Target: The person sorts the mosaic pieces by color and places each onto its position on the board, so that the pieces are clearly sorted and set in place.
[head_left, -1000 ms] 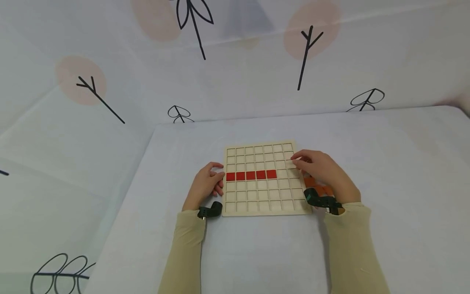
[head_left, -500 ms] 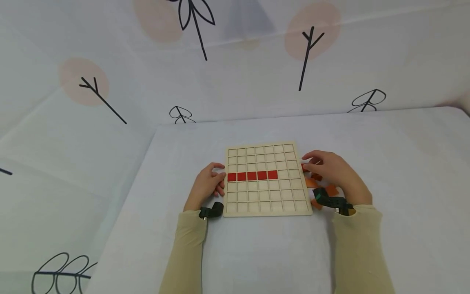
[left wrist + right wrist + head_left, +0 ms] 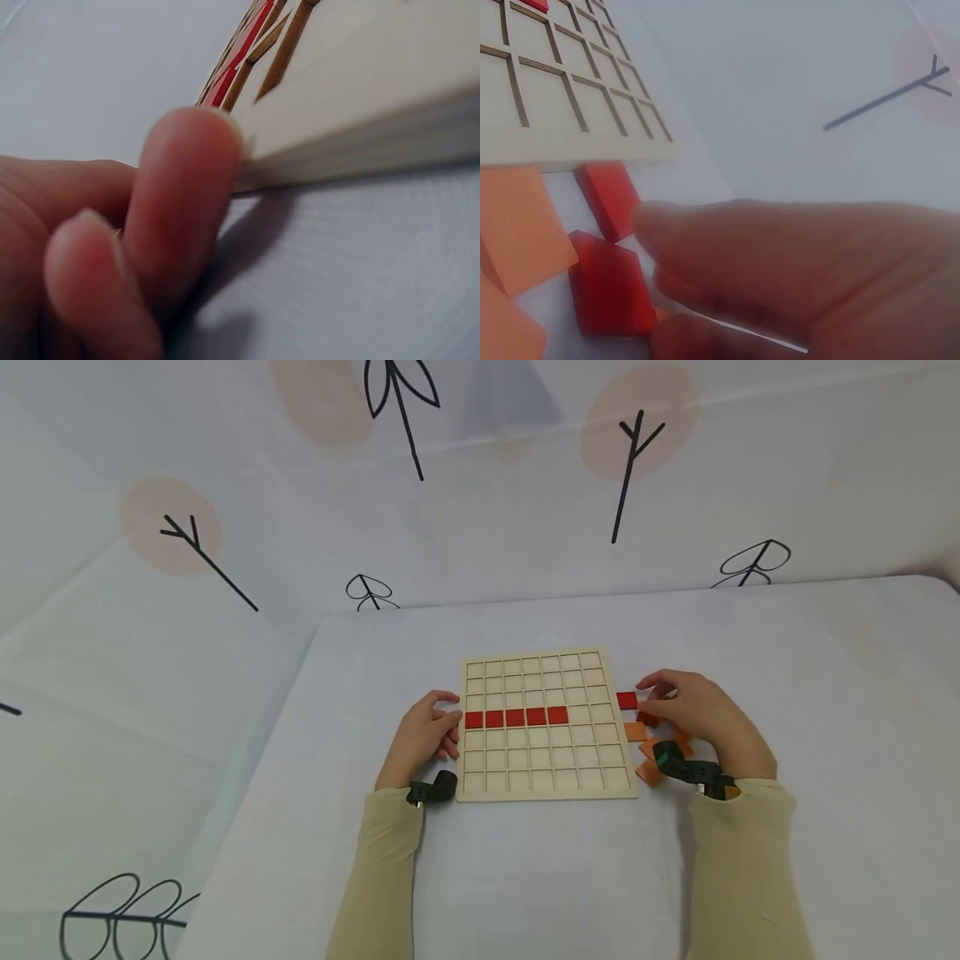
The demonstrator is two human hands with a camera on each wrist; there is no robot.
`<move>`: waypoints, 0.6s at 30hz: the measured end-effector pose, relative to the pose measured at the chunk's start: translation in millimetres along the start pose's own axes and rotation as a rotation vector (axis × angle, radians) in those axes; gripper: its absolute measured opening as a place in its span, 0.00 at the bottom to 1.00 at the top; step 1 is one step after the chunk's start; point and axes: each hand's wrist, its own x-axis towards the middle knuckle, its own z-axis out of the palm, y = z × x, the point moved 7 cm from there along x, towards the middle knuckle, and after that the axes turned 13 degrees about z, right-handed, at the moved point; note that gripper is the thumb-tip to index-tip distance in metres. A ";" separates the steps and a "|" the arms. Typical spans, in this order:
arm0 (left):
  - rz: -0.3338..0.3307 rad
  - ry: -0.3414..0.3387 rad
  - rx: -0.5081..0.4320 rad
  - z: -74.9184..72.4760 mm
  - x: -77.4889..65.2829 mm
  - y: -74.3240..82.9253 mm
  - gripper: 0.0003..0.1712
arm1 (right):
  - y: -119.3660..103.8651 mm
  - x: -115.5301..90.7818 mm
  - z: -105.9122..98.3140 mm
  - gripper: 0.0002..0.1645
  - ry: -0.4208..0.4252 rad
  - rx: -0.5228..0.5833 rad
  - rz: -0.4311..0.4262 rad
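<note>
A cream grid board (image 3: 538,783) lies on the white table, with a row of several red square tiles (image 3: 515,718) set in its cells from the left edge. My left hand (image 3: 420,735) rests at the board's left side, a fingertip touching the edge in the left wrist view. Just off the right edge lies a loose red tile (image 3: 627,700). Beside it, my right hand (image 3: 693,706) hovers with fingers loosely bent and nothing visible between them. In the right wrist view, a fingertip overlaps that tile's side, and a second red tile (image 3: 611,289) lies nearer the wrist.
Several orange tiles (image 3: 635,732) are scattered along the board's right side, some partly under my right hand and wristband. White cloth (image 3: 540,877) covers the table. A printed cloth backdrop (image 3: 510,527) rises behind the table's far edge.
My right hand has moved from over the board's right columns out to the right, uncovering the loose red tile and more orange tiles. The left hand stays at the board's left edge.
</note>
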 end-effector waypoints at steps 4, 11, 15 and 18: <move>-0.002 -0.001 0.001 0.2 0.9 1.3 0.16 | 1.7 0.3 2.0 0.24 -0.026 0.002 0.023; -0.014 0.001 -0.003 0.5 -1.0 1.8 0.16 | 4.2 -0.3 5.9 0.24 -0.066 0.012 0.040; -0.017 0.003 0.000 0.3 -1.3 1.5 0.17 | 4.7 -0.6 6.5 0.23 -0.075 0.011 0.025; -0.015 0.004 0.002 0.3 -0.5 1.2 0.16 | 5.0 -0.8 6.2 0.23 -0.073 0.005 0.016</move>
